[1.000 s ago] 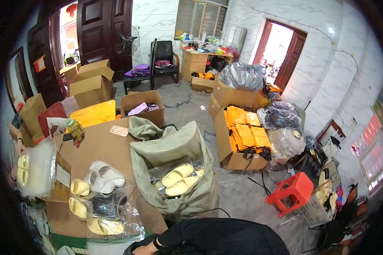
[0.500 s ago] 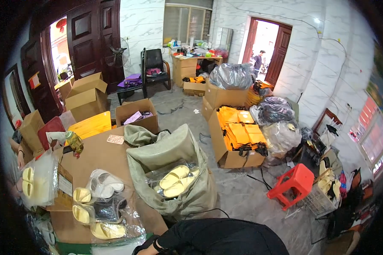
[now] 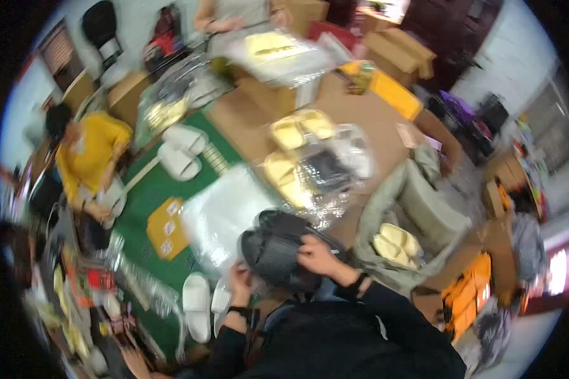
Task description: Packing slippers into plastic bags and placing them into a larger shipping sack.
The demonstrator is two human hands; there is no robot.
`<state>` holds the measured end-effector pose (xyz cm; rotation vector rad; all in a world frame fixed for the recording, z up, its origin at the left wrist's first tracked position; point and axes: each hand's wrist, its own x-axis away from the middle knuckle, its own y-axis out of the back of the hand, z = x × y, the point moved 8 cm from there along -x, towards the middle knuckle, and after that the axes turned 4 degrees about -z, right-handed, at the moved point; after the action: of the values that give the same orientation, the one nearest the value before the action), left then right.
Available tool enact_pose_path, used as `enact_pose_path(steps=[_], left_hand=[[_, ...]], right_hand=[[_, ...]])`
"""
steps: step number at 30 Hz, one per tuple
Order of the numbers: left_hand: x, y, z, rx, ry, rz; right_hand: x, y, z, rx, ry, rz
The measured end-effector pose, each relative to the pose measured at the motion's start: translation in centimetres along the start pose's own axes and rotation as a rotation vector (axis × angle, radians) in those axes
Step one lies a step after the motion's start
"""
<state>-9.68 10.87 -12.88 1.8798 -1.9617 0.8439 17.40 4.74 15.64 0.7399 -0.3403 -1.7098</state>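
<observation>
Clear plastic sheets [image 3: 221, 211] lie in a stack on the green tabletop [image 3: 131, 218]; landmark for everything below. Black slippers [image 3: 275, 252], the items being handled, sit at the near-right corner of the stack, overlapping its edge from this view. Right hand [image 3: 319, 256] is right of the stack, grip clamped on the slippers, fingers over their upper side. Left hand [image 3: 239, 287] is just off the near edge of the stack, fingertips at the slippers' near-left side; blur there, can't tell if its grip is closed on them.

Near side of the stack: white slipper [image 3: 196, 306], lying flat. Left of the stack: orange-yellow packet [image 3: 160, 232] with white patches. Beyond its far-left corner: pair of white slippers [image 3: 182, 153]. Far right of the stack: bagged yellow slippers [image 3: 287, 180] next to a bagged dark pair [image 3: 325, 169]. Well right: grey-green sack [image 3: 436, 199], yellow slippers inside. Well left: co-worker in a yellow top [image 3: 88, 155]. Beyond the far side: second person, only partly visible.
</observation>
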Motion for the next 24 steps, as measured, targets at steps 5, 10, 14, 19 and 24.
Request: enact_pose_path(steps=[5,10,14,19,24], left_hand=[[6.0,-7.4,-5.9,-1.258,-0.523,-0.081],[8.1,-8.8,-7.6,-1.476,-0.452,-0.111],[9.0,-10.6,-11.3,-1.600,-0.604,-0.179],[10.8,-17.6,-13.4,-1.696,-1.123,0.054],[9.6,-21.1,-13.0,-1.411,-1.067,0.102]], right_hand=[[2.1,5.9,-6.2,-0.165,-0.387,-0.145],[1.9,4.7,-10.8,-0.204,-0.560,0.136],[0.3,4.2,-10.9,-0.289,-0.425,0.075],[-1.7,4.9,-11.8,-0.309,-0.417,0.081],[-3.1,8.0,-12.1,-0.365,-0.349,0.021]])
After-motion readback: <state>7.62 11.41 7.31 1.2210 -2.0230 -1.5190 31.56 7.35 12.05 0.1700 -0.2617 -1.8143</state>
